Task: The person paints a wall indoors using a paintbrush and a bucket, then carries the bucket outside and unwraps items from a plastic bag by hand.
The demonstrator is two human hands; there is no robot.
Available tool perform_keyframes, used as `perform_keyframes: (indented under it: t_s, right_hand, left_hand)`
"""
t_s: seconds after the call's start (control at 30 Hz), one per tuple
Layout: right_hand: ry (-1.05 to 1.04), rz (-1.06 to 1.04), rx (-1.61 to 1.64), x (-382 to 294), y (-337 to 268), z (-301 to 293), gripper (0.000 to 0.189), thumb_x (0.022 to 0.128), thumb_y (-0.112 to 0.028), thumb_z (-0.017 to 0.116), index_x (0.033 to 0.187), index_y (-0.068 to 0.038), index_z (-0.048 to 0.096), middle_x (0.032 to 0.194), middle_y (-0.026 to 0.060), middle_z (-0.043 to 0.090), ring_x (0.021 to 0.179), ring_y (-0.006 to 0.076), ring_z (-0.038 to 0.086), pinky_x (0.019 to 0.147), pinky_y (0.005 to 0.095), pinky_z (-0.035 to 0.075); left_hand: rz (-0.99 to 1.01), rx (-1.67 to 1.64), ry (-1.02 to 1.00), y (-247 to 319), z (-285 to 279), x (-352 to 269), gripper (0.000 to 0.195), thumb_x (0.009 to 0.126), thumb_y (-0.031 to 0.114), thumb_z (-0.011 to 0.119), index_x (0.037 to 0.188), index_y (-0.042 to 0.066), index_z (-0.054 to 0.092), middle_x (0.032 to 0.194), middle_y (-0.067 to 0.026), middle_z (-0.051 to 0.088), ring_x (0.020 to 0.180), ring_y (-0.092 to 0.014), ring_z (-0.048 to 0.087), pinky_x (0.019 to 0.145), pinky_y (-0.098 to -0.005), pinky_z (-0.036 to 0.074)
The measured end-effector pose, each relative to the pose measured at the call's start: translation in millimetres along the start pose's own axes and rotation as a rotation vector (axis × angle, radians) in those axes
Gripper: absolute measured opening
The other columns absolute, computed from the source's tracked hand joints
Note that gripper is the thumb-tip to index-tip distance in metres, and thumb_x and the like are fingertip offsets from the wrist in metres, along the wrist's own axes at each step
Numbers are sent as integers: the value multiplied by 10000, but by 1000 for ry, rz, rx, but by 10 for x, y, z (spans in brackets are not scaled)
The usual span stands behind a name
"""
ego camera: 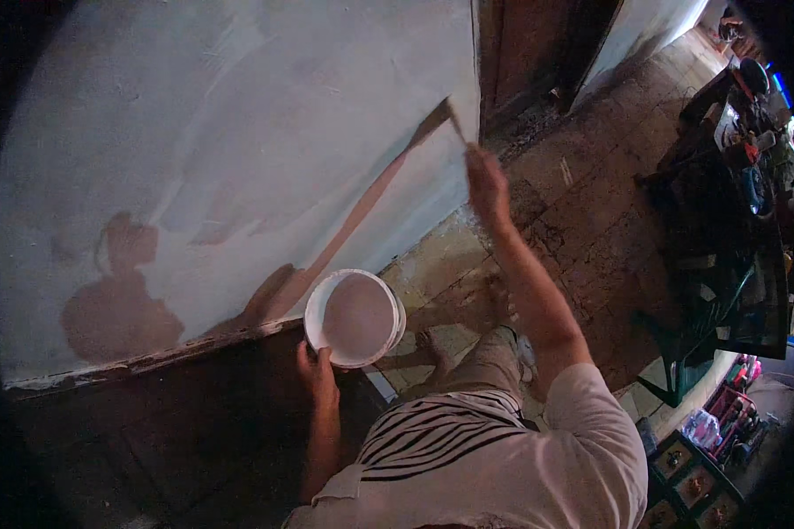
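Note:
My left hand [319, 373] grips a round white bucket [311, 311] by its near side, the thumb over the rim. Pale, greyish paint [360, 317] lies inside it. In my right hand [486, 178], raised with the arm stretched out, is a paintbrush [458, 122]. The brush's tip meets, or comes very near, the whitish wall [344, 99] close to its right-hand edge; blur hides the exact contact. The wall's paint looks uneven, with streaks and darker patches. Shadows of my head, arm and brush fall across it.
A dark wooden door or panel [172, 436] borders the wall at lower left. Beyond the wall's right edge is a dark doorway [523, 59]. Tiled floor [589, 159] runs past it. At right stand a cluttered table [721, 264], a green plastic chair [668, 370] and a crate [731, 416].

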State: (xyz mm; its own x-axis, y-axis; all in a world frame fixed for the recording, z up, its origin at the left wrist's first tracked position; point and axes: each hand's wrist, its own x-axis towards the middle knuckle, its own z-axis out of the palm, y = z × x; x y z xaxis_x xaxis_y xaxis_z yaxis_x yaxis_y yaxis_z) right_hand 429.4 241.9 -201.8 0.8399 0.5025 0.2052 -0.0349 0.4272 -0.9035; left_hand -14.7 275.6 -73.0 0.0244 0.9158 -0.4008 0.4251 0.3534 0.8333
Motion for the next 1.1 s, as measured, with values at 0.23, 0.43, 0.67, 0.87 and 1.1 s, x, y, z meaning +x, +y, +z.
perform_keyframes:
  t_s: [0.23, 0.43, 0.67, 0.87, 1.1]
  right_hand:
    - [-314, -188, -637, -989, -125, 845, 394, 932, -35, 604, 1317, -63, 528, 1196, 157, 611, 1029, 319, 632, 884, 362, 517]
    - [-375, -297, -561, -717, 305, 372, 354, 935, -71, 612, 1286, -85, 564, 1210, 153, 607, 991, 349, 652, 834, 403, 530]
    - [-76, 59, -409, -32, 461, -442, 295, 974, -88, 564, 1266, -53, 586, 1185, 152, 629, 1071, 291, 625, 857, 369, 509]
    - [-10, -198, -705, -243, 344, 9, 308, 975, -53, 557, 1281, -39, 586, 1111, 142, 636, 1000, 258, 611, 868, 320, 491]
    - [-342, -121, -633, -1132, 293, 761, 363, 942, -58, 562, 1301, -111, 547, 1187, 186, 603, 962, 391, 637, 780, 444, 544]
  left_hand:
    - [87, -67, 9, -191, -77, 107, 503, 850, 120, 617, 1319, 9, 475, 1118, -155, 591, 828, -205, 632, 498, -297, 547]
    - [93, -25, -16, -287, -75, 201, 485, 843, 103, 614, 1305, 17, 496, 1174, -152, 586, 965, -227, 610, 574, -328, 566]
    - [90, -38, 31, -291, -53, 111, 479, 846, 55, 596, 1308, 0, 484, 1195, -152, 576, 975, -237, 609, 575, -331, 562]
    - [118, -45, 33, -261, -50, 70, 483, 850, 52, 595, 1316, 1, 478, 1185, -146, 579, 928, -231, 620, 548, -328, 554]
    - [110, -49, 64, -363, -83, 78, 480, 846, 74, 596, 1306, 3, 479, 1139, -135, 597, 852, -225, 631, 493, -310, 533]
